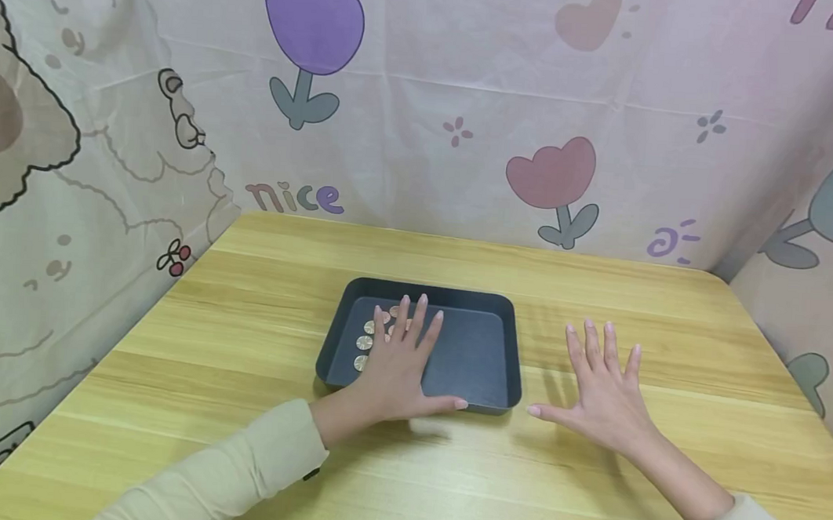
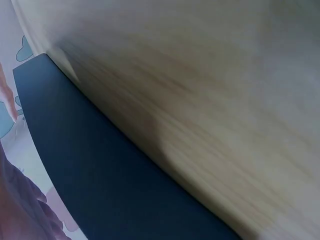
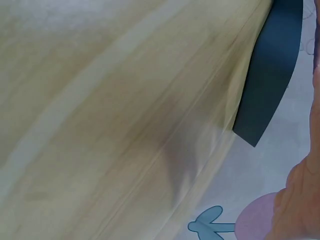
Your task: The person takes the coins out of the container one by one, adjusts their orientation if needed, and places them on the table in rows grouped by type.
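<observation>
A dark grey rectangular tray sits on the wooden table. Several round coins, copper and silvery in tone, lie in its left part, some of them hidden behind fingers. My left hand is spread palm down over the tray's near left part, thumb pointing right along the front rim. Off the tray's right side, my right hand hovers over the table with its fingers spread and its thumb toward the tray. Neither hand holds anything. The tray's outer wall fills much of the left wrist view.
The wooden table stretches around the tray on all sides. Behind it hangs a printed cloth with tulips and small flowers, and more cloth covers the left and right sides. Beige sleeves cover both forearms.
</observation>
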`<action>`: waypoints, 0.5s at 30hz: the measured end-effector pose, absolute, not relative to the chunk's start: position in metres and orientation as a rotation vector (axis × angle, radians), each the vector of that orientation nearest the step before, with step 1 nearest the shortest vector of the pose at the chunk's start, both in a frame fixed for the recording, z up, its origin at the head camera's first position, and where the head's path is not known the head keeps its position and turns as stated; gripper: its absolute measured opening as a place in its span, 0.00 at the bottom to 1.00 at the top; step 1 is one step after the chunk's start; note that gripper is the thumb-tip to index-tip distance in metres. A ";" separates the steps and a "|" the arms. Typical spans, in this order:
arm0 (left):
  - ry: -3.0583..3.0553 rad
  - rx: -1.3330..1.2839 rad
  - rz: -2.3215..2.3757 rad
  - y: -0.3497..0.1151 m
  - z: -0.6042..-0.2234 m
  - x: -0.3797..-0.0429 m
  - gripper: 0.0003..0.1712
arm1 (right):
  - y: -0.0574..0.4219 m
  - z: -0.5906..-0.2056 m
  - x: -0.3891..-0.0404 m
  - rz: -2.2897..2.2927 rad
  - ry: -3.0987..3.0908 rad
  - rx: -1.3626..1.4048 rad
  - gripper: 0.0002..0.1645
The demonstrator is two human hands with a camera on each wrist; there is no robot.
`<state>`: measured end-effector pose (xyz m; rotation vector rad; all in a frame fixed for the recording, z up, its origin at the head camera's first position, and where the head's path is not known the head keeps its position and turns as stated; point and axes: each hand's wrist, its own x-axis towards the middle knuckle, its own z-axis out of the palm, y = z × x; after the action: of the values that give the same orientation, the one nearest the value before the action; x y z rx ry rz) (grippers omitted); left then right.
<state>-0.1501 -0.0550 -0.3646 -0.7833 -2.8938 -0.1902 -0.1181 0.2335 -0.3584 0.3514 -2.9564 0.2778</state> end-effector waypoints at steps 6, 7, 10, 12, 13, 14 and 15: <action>-2.904 -0.802 -0.231 -0.067 -0.358 -0.150 0.68 | 0.233 -0.357 -0.119 0.306 -2.944 0.361 0.72; -2.899 -0.802 -0.240 -0.071 -0.356 -0.150 0.69 | 0.233 -0.356 -0.119 0.320 -2.938 0.367 0.72; -2.865 -0.816 -0.259 -0.088 -0.353 -0.150 0.69 | 0.231 -0.354 -0.121 0.403 -2.930 0.391 0.73; -2.842 -0.828 -0.263 -0.101 -0.350 -0.150 0.70 | 0.228 -0.353 -0.123 0.475 -2.920 0.413 0.73; -2.831 -0.833 -0.273 -0.108 -0.350 -0.150 0.70 | 0.227 -0.352 -0.125 0.516 -2.914 0.424 0.73; -2.818 -0.839 -0.282 -0.115 -0.349 -0.151 0.70 | 0.226 -0.351 -0.126 0.554 -2.906 0.432 0.73; -2.805 -0.840 -0.293 -0.121 -0.349 -0.151 0.70 | 0.225 -0.351 -0.127 0.600 -2.897 0.435 0.72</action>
<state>-0.1512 -0.1212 -0.3491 -0.8403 -2.8048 -0.2933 -0.1271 0.2246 -0.3506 0.4354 -2.8968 0.6004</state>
